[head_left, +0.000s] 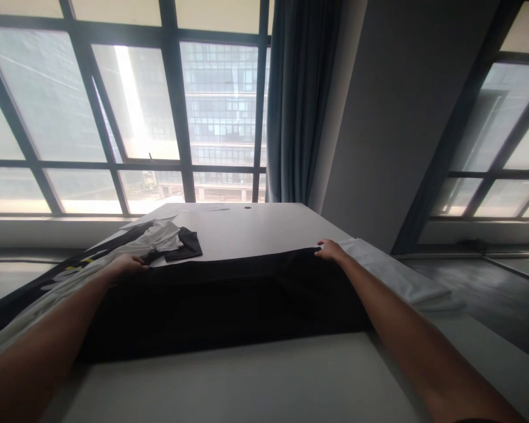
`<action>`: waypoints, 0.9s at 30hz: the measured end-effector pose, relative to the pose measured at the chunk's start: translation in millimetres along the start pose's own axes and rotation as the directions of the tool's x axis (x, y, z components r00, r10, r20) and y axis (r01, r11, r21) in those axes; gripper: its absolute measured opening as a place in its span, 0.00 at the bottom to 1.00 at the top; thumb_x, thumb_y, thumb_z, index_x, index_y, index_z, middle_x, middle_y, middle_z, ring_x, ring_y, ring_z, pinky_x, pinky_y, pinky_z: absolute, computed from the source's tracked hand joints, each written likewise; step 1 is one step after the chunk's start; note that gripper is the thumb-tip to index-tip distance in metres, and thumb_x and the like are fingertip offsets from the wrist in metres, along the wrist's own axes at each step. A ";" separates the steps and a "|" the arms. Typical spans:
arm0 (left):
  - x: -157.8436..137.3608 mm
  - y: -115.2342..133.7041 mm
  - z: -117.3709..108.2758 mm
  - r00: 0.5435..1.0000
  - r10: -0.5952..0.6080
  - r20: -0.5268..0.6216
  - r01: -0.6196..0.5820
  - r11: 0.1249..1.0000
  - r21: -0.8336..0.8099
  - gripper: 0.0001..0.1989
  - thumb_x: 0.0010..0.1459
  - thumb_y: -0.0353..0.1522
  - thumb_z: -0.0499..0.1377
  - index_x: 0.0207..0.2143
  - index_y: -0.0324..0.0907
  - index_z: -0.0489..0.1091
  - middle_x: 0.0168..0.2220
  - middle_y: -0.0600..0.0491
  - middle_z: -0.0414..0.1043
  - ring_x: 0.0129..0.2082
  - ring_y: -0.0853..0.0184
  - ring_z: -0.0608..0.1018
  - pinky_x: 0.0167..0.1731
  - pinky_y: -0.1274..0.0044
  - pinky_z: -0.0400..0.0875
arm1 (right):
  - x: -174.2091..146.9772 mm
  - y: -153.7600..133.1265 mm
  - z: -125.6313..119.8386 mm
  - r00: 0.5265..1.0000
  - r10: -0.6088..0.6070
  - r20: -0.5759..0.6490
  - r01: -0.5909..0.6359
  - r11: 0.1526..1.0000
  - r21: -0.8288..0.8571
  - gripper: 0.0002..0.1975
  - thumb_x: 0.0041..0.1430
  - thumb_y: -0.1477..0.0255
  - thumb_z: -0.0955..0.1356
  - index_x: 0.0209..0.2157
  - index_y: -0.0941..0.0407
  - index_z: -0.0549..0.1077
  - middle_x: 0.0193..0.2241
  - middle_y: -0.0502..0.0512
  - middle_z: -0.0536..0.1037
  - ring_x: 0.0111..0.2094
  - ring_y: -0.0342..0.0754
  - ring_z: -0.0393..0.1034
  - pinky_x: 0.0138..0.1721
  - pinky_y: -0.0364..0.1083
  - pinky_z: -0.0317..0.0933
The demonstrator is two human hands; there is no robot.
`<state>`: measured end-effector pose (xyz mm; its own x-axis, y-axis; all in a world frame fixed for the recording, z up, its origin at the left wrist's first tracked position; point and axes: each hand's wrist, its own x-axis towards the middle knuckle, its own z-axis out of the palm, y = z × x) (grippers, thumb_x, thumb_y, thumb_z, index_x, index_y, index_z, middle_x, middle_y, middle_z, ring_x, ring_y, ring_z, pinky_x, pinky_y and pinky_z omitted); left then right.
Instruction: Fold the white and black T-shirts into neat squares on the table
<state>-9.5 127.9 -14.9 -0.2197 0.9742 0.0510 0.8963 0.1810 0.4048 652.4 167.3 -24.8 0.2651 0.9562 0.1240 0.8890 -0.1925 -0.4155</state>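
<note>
A black cloth garment (229, 305) is stretched out above the white table (264, 229), its far edge held up between my two hands. My left hand (126, 267) is closed on its far left corner, beside the pile of clothes. At the far right corner, my right hand (330, 251) pinches the same edge. The garment hangs as a wide dark panel toward me; which kind of garment it is I cannot make out.
A white garment (158, 238) and dark clothes (185, 244) lie along the table's left side. Folded white cloth (392, 276) lies at the right edge. Windows, a blue-grey curtain (295, 106) and a pillar (405, 117) stand beyond the table.
</note>
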 end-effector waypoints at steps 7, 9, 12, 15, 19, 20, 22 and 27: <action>11.3 7.0 -12.1 0.997 -0.070 -0.028 0.070 0.998 -0.008 0.18 0.55 0.39 0.61 0.42 0.34 0.77 0.34 0.50 0.79 0.39 0.62 0.79 0.36 0.78 0.69 | 28.8 2.2 -1.3 0.997 0.063 0.039 -0.073 0.745 0.663 0.15 0.49 0.77 0.73 0.42 0.62 0.80 0.33 0.59 0.83 0.32 0.48 0.77 0.33 0.42 0.71; 8.6 6.5 -12.4 0.991 -0.089 -0.102 0.084 0.995 -0.059 0.22 0.58 0.42 0.59 0.47 0.35 0.76 0.39 0.49 0.80 0.41 0.62 0.79 0.37 0.79 0.68 | 36.3 0.5 1.2 0.992 0.124 -0.007 -0.081 0.685 0.724 0.15 0.48 0.77 0.74 0.41 0.61 0.81 0.34 0.59 0.83 0.33 0.49 0.78 0.35 0.42 0.72; 3.1 5.2 -5.8 0.970 -0.127 -0.206 0.113 0.990 -0.082 0.22 0.59 0.43 0.58 0.47 0.36 0.76 0.41 0.49 0.80 0.43 0.60 0.79 0.38 0.77 0.69 | 42.5 -2.3 9.5 0.978 0.189 -0.089 -0.072 0.702 0.708 0.18 0.49 0.75 0.73 0.44 0.62 0.80 0.37 0.59 0.83 0.38 0.51 0.78 0.39 0.43 0.72; -0.7 3.7 4.5 0.970 -0.124 -0.207 0.120 0.992 -0.028 0.21 0.60 0.42 0.57 0.47 0.36 0.76 0.43 0.47 0.80 0.45 0.58 0.79 0.39 0.76 0.69 | 38.8 -2.7 18.6 0.995 0.089 -0.034 -0.051 0.797 0.601 0.27 0.52 0.71 0.73 0.54 0.63 0.74 0.43 0.62 0.82 0.43 0.52 0.78 0.41 0.44 0.71; -4.5 2.0 8.6 0.985 -0.088 -0.145 0.089 0.996 0.001 0.18 0.58 0.38 0.58 0.46 0.35 0.76 0.43 0.45 0.80 0.45 0.58 0.79 0.41 0.76 0.69 | 18.6 -0.2 17.1 0.999 -0.036 -0.014 0.038 0.954 0.299 0.32 0.53 0.68 0.73 0.59 0.62 0.69 0.48 0.65 0.79 0.46 0.53 0.76 0.47 0.45 0.68; -6.0 1.5 7.1 0.988 -0.079 -0.133 0.081 0.997 0.004 0.18 0.58 0.36 0.59 0.46 0.35 0.76 0.43 0.46 0.80 0.45 0.59 0.79 0.42 0.77 0.69 | 11.5 0.8 13.5 0.997 -0.065 -0.029 0.069 0.977 0.201 0.30 0.54 0.68 0.72 0.58 0.62 0.70 0.49 0.65 0.79 0.46 0.53 0.76 0.48 0.46 0.67; -10.7 -0.1 3.0 0.993 -0.055 -0.105 0.057 0.998 0.019 0.19 0.56 0.36 0.59 0.47 0.35 0.75 0.44 0.46 0.80 0.45 0.59 0.80 0.42 0.77 0.69 | -4.0 4.1 3.5 0.990 -0.139 -0.027 0.140 0.990 0.035 0.24 0.57 0.67 0.70 0.55 0.60 0.74 0.48 0.63 0.79 0.46 0.53 0.75 0.48 0.46 0.66; -34.0 -7.9 -1.5 0.999 0.022 -0.027 -0.018 0.993 0.113 0.32 0.54 0.43 0.60 0.55 0.31 0.68 0.46 0.42 0.78 0.43 0.56 0.80 0.41 0.75 0.71 | -43.8 24.8 -21.6 0.974 -0.223 0.047 0.228 0.962 -0.149 0.14 0.57 0.67 0.69 0.42 0.56 0.81 0.40 0.58 0.82 0.42 0.53 0.76 0.43 0.44 0.65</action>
<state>-9.7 93.0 -18.4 -0.2106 0.9739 0.0846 0.9380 0.1770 0.2981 671.0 115.9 -21.0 0.0420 0.9844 0.1709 0.9713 -0.0002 -0.2377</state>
